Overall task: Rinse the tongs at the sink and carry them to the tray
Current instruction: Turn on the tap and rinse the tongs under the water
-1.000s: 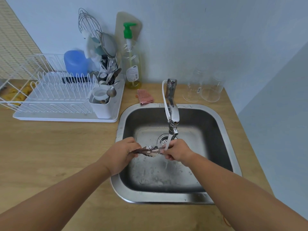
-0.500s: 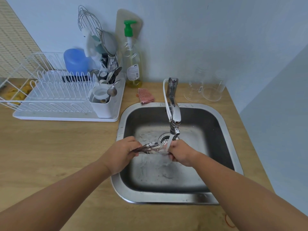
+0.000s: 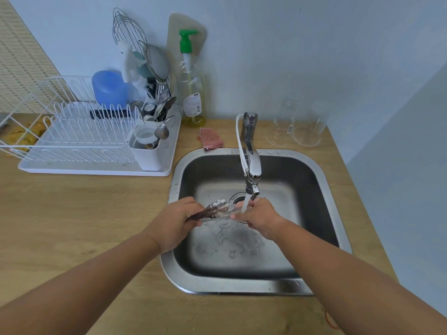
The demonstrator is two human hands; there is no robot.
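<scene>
Metal tongs (image 3: 216, 210) with dark handles lie level over the steel sink (image 3: 321, 180), blurred by motion. My left hand (image 3: 175, 223) grips their handle end at the sink's left wall. My right hand (image 3: 258, 217) pinches the tip end, right under the running water that falls from the tap (image 3: 251, 163). Water splashes on the sink floor beneath. The white tray (image 3: 96, 170) under the dish rack sits on the counter at the left.
A white wire rack (image 3: 67, 131), a cutlery caddy (image 3: 147, 153) full of utensils and a blue cup (image 3: 110, 89) occupy the tray. A soap bottle (image 3: 192, 93), a pink sponge (image 3: 211, 141) and two clear glasses (image 3: 297, 126) stand behind the sink. Wooden counter lies to the left.
The tongs' two arms have spread apart a little and tilted up at the left. My right hand has slid slightly right under the stream; both hands keep their grip.
</scene>
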